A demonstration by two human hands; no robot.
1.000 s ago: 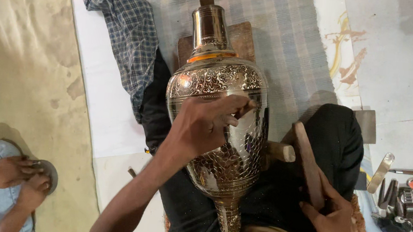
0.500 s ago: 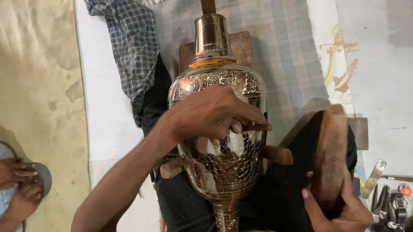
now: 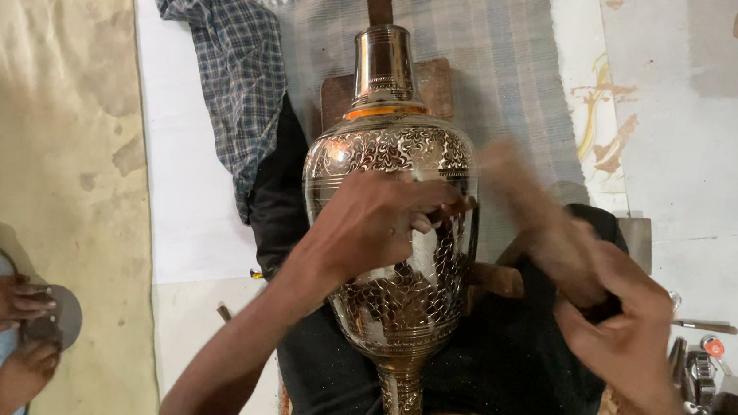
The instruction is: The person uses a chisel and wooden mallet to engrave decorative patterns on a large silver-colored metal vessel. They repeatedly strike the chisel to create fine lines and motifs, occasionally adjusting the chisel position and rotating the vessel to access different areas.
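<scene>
- Left grip (image 3: pixel 385 222) is pressing against the upper belly of the engraved metal vase (image 3: pixel 393 236), fingers curled over a small tool I cannot make out.
- Right grip (image 3: pixel 616 331) is clenching a wooden mallet (image 3: pixel 529 208) (blurred by motion) at 3 o'clock of the vase.
- Vase is lying centre frame across the dark-clothed lap, its neck pointing to 12 o'clock over a wooden block (image 3: pixel 433 84).
- Checked cloth (image 3: pixel 235 62) is lying at 10 o'clock.
- Another person's hands (image 3: pixel 7 327) are showing at 8 o'clock.
- Small tools (image 3: pixel 703 361) are lying at 4 o'clock.
</scene>
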